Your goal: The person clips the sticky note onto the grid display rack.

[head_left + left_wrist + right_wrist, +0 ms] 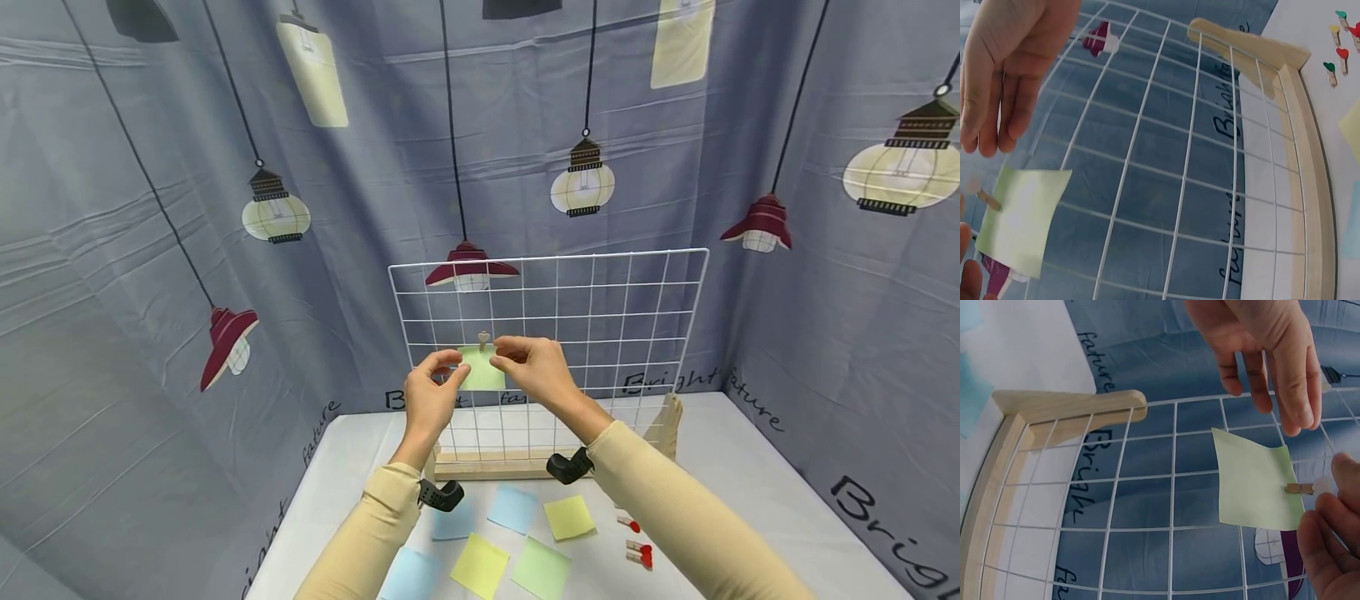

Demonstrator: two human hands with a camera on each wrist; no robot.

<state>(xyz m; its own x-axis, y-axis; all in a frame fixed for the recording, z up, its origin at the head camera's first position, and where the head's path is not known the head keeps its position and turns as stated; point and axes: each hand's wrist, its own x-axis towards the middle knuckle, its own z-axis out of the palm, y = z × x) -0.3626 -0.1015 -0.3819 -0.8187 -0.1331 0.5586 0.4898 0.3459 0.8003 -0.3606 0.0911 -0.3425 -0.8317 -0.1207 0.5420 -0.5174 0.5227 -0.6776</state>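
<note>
A light green sticky note [483,377] hangs on a white wire grid [592,312], with a small wooden clothespin [1299,488] with a pale heart at its top edge. My left hand [432,402] is at the note's left side, thumb and fingers gently bent and apart. On the right side, my right hand [542,368] hovers by the upper corner, its fingers also parted. In the wrist views, small gaps show between the far hand's fingertips and the paper. Neither hand visibly grips the note or the clothespin.
The grid stands in a wooden base [510,467] on a white table. In front lie blue, yellow and green sticky notes [542,568]. Small clothespins with red hearts [640,553] lie to the right; green and yellow ones [1330,66] also show. A printed grey-blue curtain [360,208] surrounds the table.
</note>
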